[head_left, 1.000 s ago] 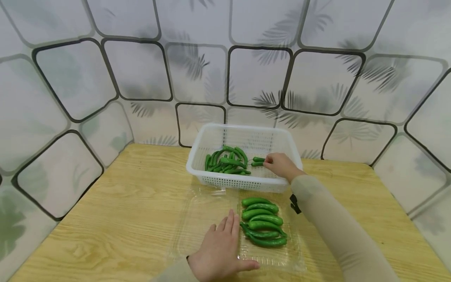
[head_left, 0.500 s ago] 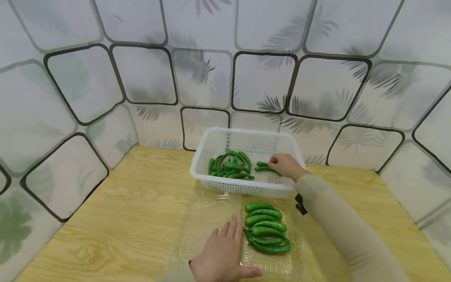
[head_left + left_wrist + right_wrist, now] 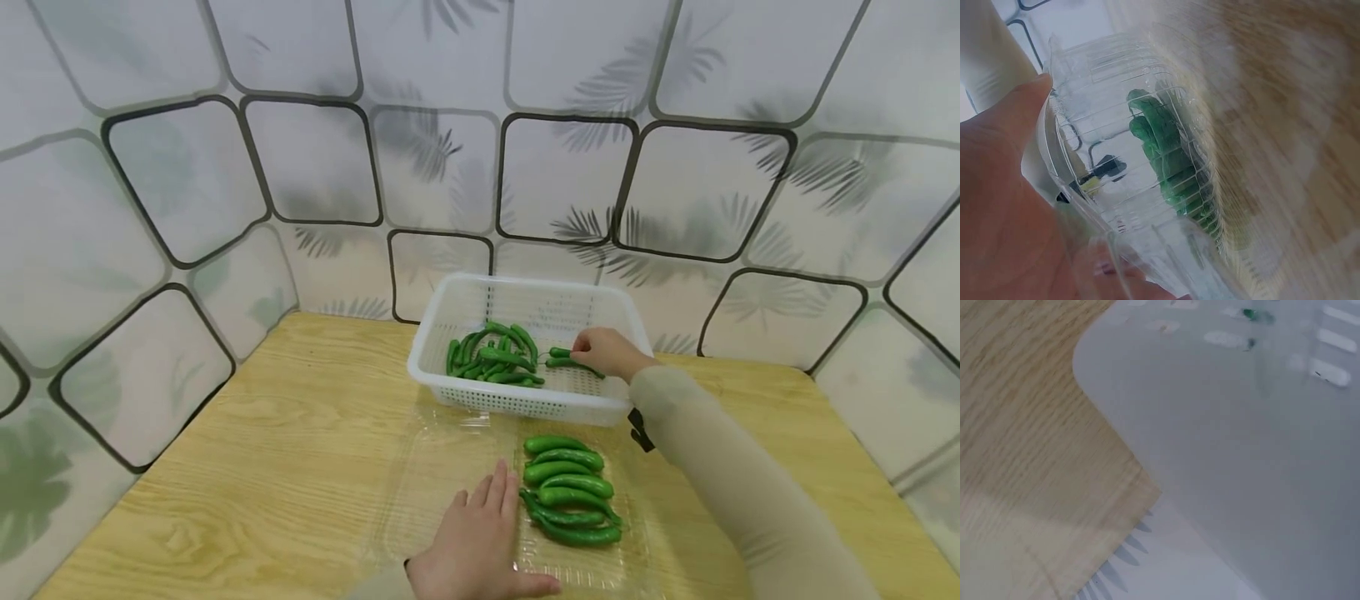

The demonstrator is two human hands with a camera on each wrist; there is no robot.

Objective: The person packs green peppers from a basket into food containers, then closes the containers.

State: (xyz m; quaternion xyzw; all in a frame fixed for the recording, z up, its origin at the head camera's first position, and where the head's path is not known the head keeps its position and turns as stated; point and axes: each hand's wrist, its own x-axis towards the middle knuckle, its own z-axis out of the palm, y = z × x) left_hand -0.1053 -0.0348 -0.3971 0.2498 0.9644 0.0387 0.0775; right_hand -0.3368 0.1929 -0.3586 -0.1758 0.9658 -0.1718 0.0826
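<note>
A white perforated plastic basket [image 3: 517,406] holds a heap of green chili peppers [image 3: 498,357] on its left side. Inside its right part, my right hand [image 3: 611,353] pinches the end of a green chili pepper [image 3: 559,352]; another chili pepper [image 3: 576,364] lies just in front of the fingertips. My left hand [image 3: 476,533] rests, fingers extended, along the middle fold of an opened clear plastic clamshell box [image 3: 427,475]. Several green peppers [image 3: 572,497] lie in a row in the box's right half. The left wrist view shows them through the ribbed clear wall [image 3: 1104,125].
The wooden table [image 3: 285,450] extends to both sides of the box and basket. A wall covering with a rounded-square and leaf pattern [image 3: 562,175] stands right behind the basket. In the right wrist view, the basket's pale wall [image 3: 1197,437] fills most of the picture.
In the basket, my right hand has shifted slightly right, and more of the lower chili pepper shows beside its fingertips. The head view has moved a little. My left hand stays on the box.
</note>
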